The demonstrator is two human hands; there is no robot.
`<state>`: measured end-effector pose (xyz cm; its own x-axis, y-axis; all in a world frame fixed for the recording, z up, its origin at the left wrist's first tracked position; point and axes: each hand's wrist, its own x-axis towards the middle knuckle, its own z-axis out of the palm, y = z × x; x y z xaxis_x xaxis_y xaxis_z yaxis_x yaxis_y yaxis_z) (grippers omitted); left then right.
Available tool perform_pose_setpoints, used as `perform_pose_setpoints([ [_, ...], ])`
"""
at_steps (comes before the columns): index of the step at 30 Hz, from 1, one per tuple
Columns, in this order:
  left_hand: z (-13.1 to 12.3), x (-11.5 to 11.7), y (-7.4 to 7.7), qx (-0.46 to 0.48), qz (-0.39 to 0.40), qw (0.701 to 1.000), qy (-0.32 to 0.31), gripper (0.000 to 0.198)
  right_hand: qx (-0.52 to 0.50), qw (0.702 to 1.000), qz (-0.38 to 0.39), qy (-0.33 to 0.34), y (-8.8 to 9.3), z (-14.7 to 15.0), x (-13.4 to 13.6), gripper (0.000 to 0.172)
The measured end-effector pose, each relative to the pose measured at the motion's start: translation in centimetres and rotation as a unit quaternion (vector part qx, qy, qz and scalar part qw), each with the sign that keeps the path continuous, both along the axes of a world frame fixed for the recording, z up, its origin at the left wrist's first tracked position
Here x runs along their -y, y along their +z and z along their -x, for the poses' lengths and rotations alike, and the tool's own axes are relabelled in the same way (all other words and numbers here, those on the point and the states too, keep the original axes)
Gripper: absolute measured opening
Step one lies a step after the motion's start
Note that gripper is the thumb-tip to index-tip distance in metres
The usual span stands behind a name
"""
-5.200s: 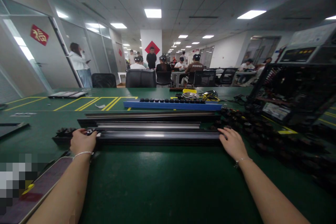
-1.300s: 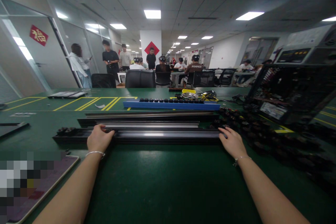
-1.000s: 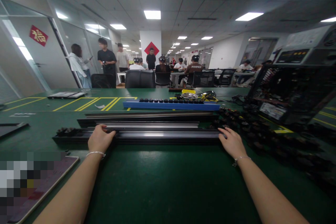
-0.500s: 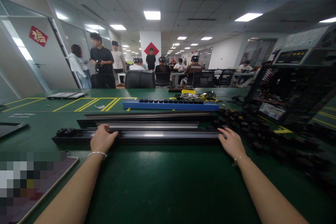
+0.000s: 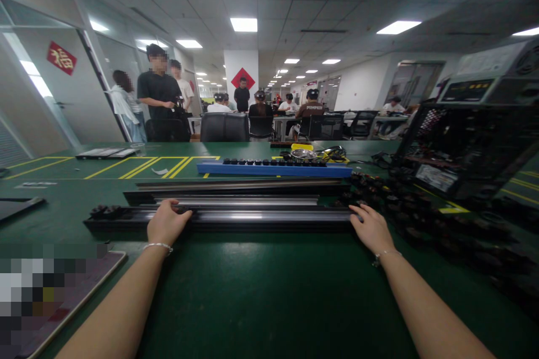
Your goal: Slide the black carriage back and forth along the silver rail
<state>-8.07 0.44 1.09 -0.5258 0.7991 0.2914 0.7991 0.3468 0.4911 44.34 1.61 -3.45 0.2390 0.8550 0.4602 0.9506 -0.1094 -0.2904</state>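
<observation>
A long black tray (image 5: pixel 269 226) lies crosswise in front of me, with a shiny, clear-looking strip (image 5: pixel 252 216) along its top. My left hand (image 5: pixel 166 223) curls over the strip left of the middle, thumb pointing right and fingers on the far edge. At the right end, my right hand (image 5: pixel 371 227) grips the strip between thumb and fingers; the fingertips are partly hidden. Small black parts (image 5: pixel 106 211) sit in the tray's left end. Close behind are another silvery strip (image 5: pixel 244 201) and a long dark rail (image 5: pixel 240 185).
A blue rail (image 5: pixel 273 170) bearing a row of black parts lies farther back. Many black parts (image 5: pixel 421 219) are heaped at right, beside an opened computer case (image 5: pixel 455 151). A pale-rimmed tablet-like object (image 5: pixel 84 291) lies near left. A person (image 5: pixel 158 87) stands beyond the table.
My left hand has shifted very slightly right along the strip. My right hand has stayed put. In the background, a standing person in black has moved slightly and turned.
</observation>
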Motion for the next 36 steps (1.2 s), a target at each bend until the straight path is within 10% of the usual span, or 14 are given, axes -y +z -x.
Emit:
perform_pose_setpoints([
  [36, -1.5, -0.3, -0.1, -0.029, 0.012, 0.998, -0.047, 0.05, -0.023, 1.0, 0.005, -0.006, 0.3, 0.3, 0.2, 0.043],
])
